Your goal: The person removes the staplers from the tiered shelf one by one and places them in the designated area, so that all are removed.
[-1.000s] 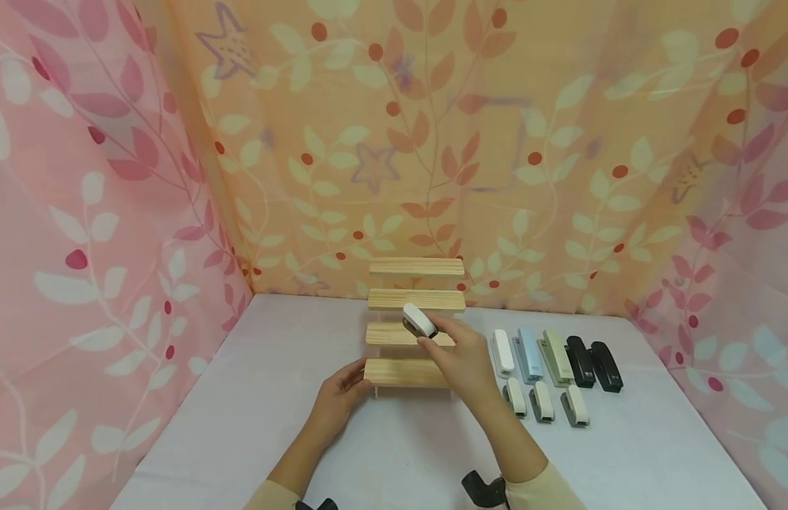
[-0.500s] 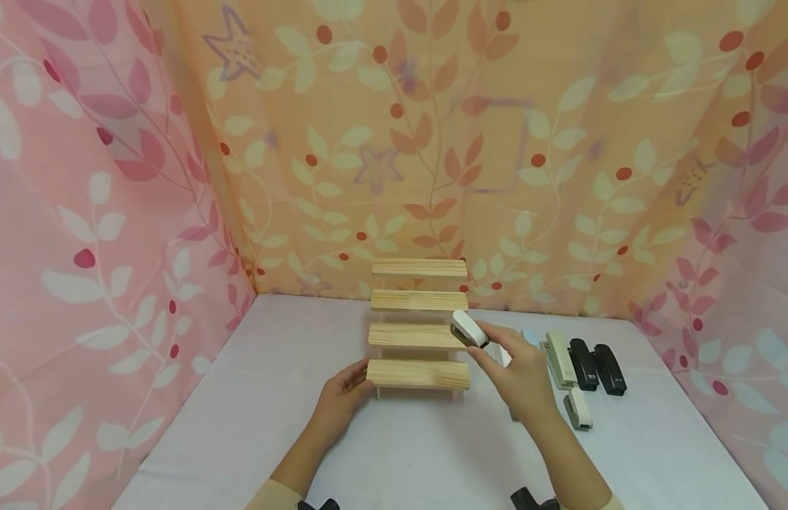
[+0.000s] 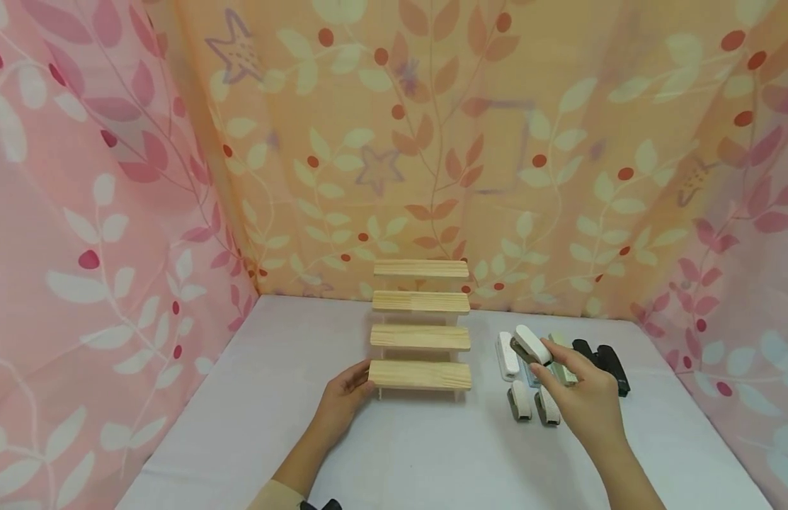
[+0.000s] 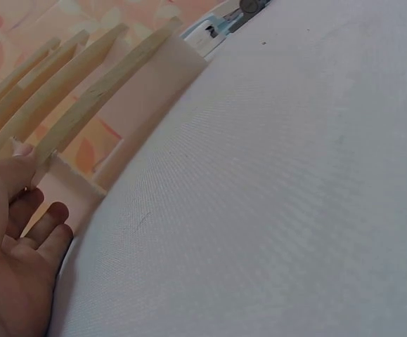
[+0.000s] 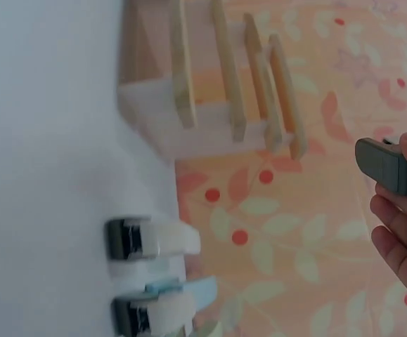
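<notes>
Between thumb and fingers, my right hand (image 3: 587,400) pinches a small white stapler (image 3: 531,344) with a grey base. It is raised over the group of staplers on the right; the right wrist view shows the grey underside of the stapler (image 5: 384,167). My left hand (image 3: 338,402) holds the left end of the lowest board of a stepped wooden stand (image 3: 420,374). In the left wrist view, the left hand (image 4: 13,246) has its thumb at the board's end and its other fingers bent beside the clear leg.
Two small white staplers (image 3: 520,401) stand in front of a row of longer ones: white (image 3: 507,356), blue, green (image 3: 564,370) and black (image 3: 613,370). The right hand partly covers this group. Floral curtains (image 3: 381,142) surround the white-covered table (image 3: 292,340).
My right hand has carried the small stapler from in front of the stand's boards rightward, over the other staplers. The left hand stays at the stand's left end.
</notes>
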Demonstrator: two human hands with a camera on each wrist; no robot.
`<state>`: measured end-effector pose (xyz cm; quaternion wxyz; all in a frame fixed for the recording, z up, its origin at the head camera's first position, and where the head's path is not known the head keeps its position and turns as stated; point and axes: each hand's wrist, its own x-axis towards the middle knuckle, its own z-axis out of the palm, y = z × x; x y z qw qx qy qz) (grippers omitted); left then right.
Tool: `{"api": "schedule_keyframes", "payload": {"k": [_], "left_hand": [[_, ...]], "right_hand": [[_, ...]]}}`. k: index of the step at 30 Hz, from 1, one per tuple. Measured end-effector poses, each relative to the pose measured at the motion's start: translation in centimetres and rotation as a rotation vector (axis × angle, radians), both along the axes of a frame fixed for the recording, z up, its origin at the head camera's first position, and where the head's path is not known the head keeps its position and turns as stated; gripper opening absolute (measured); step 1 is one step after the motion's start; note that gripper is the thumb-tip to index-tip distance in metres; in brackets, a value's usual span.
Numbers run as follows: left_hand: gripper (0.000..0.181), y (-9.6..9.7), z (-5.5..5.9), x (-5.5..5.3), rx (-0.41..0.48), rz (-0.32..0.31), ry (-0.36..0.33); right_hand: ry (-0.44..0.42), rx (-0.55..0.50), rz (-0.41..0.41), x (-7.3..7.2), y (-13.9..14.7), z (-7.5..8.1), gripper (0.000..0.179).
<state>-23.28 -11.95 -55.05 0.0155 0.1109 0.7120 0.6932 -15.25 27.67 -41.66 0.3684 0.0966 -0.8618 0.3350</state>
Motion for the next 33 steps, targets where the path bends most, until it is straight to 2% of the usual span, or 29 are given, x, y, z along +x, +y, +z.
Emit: {"api": "schedule_keyframes", "payload": {"k": [7,14,18,25,33], "left_hand": [[0.058,0.0,0.1,0.0,0.017,-0.011,0.009],[0.058,0.0,0.0,0.3,0.031,-0.014,-0.006],[0.058,0.1,0.1,0.1,0.008,-0.007,0.002],[0.058,0.1,0.0,-0.1,-0.009,-0.001,0.013],[0.058,0.0,0.0,-0.1,-0.005,0.005,-0.002]], "right_hand": [[-0.081,-0.023,-0.143,1.9,2.9,-0.6,0.051],[-0.125,-0.087,-0.287,3.0,5.3,-1.6,0.051],[-0.171,-0.111,-0.331,3.5,6.7,-2.2,0.05],[-0.315,-0.108,-0.414,4.2,9.0,-4.0,0.051],[-0.422,-0.124,-0.447,4.2,10.9,-5.1,0.059]]}}
